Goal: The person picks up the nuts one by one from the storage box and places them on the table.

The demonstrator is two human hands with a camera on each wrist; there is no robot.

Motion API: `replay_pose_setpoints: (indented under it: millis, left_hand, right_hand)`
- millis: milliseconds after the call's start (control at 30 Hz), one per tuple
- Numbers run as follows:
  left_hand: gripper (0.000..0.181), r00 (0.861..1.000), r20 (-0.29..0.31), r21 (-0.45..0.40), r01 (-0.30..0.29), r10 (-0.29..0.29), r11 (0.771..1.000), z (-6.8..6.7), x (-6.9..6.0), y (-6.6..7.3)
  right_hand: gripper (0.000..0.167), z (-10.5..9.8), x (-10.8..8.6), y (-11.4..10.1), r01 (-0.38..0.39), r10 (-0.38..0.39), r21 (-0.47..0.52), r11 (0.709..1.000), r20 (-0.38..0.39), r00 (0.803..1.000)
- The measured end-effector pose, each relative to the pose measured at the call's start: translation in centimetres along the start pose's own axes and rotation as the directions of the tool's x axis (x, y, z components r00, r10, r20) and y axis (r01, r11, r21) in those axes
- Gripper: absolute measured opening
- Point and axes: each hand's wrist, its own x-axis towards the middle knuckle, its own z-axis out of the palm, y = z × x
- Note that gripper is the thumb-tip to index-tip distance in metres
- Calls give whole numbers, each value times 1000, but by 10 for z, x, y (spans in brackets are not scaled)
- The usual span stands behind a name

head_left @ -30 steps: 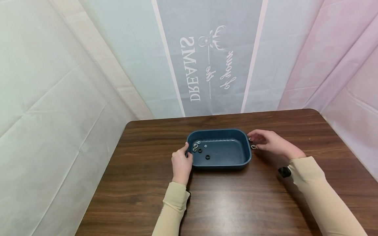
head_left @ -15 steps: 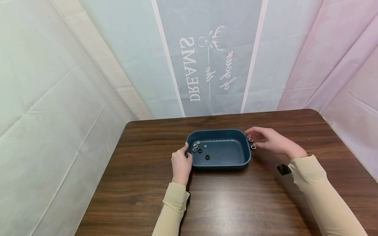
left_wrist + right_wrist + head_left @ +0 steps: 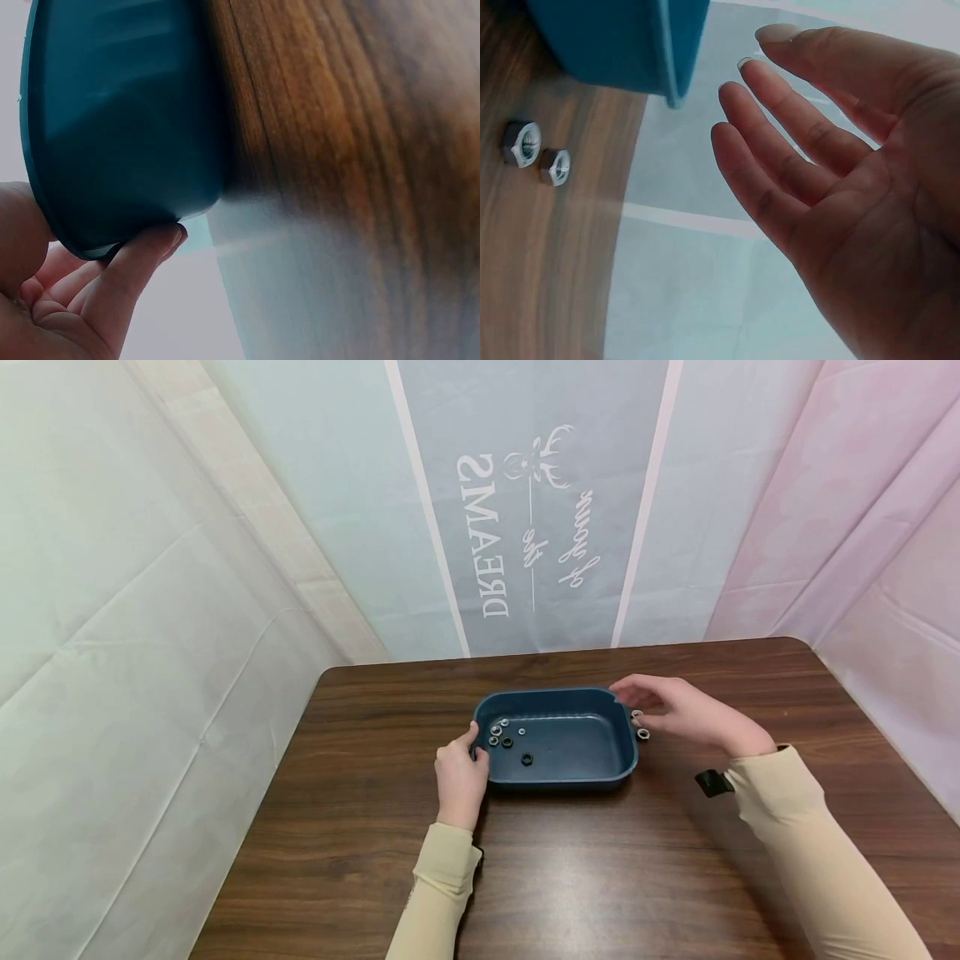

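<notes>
Tabletop (image 3: pixel 562 860) | two nuts (image 3: pixel 554 167) beside tray (image 3: pixel 555 785) | wall (image 3: pixel 619 45) between them and inner nuts (image 3: pixel 507 742)

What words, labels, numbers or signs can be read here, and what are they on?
"DREAMS": on the backdrop cloth, sideways and reversed.
"the": same cloth, in script.
Another script line there: possibly "of young", uncertain.
Small marks on the left sleeve: too small to read.

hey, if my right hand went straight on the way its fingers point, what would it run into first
Most likely the blue tray, at the right end of its rim near the far corner. The right hand's height is hard to judge, so it might pass over the rim instead.
</notes>
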Motion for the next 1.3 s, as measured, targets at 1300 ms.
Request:
replay_pose_setpoints:
  millis: [1300]
  left_hand:
    - [42,1000,5,5,21,-21,1000,0,1,0]
  right_hand:
    - [50,17,71,-63,100,-99,0,995,109,989]
